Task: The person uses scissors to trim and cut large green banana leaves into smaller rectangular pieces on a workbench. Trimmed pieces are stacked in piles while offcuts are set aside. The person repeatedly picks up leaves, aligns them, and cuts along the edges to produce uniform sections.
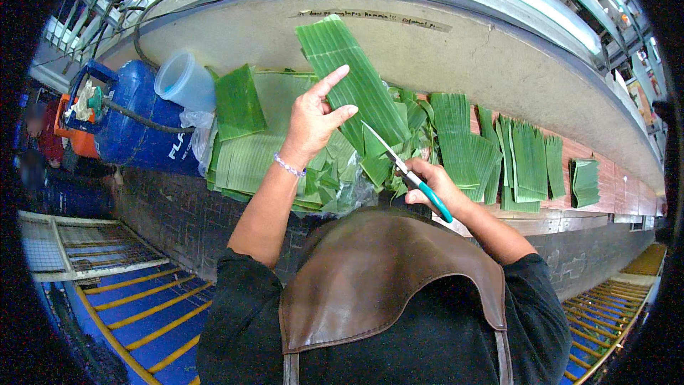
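Observation:
A long green piece of banana leaf (353, 78) is raised in front of me, tilted up to the left. My left hand (317, 117), with a beaded bracelet at the wrist, holds its left edge; thumb and index finger stretch over the leaf, the other fingers partly hidden. My right hand (434, 189) is closed around a knife (426, 192) with a teal handle. Its narrow pointed blade points up-left, close to the leaf's lower end; whether they touch I cannot tell. Beneath both hands lies a heap of leaf sheets (253, 157) and scraps.
Stacks of leaf pieces (527, 160) line the ledge (623, 189) to the right, with a small folded bundle (584, 182) farther along. At left stand a blue gas cylinder (135, 117) with a hose and a translucent tub (187, 84). A low wall (499, 53) runs behind.

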Action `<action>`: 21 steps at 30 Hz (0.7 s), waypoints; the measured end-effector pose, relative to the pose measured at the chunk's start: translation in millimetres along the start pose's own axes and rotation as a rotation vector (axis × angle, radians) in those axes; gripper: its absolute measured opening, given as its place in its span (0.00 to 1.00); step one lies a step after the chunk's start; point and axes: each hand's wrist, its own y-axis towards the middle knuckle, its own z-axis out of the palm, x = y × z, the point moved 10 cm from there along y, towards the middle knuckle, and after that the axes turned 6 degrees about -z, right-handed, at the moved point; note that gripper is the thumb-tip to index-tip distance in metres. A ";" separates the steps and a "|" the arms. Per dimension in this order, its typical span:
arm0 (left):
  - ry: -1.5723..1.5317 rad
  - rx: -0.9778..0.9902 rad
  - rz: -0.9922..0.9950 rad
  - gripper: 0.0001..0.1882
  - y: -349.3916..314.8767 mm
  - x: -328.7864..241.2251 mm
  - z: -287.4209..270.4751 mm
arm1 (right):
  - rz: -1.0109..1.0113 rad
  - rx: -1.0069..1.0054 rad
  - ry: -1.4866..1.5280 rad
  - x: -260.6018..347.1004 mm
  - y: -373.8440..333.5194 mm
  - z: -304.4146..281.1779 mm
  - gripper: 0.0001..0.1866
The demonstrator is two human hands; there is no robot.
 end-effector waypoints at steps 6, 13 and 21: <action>-0.003 -0.117 0.038 0.34 9.2 -6.4 -20.2 | 0.019 0.001 -0.034 -13.1 3.9 2.2 0.45; -0.067 -0.184 0.093 0.34 6.5 -6.6 -23.4 | -0.044 0.018 0.040 -14.1 15.0 15.5 0.51; 0.007 -0.247 0.171 0.33 2.3 0.3 -21.3 | -0.038 -0.083 0.213 -12.6 26.4 12.8 0.44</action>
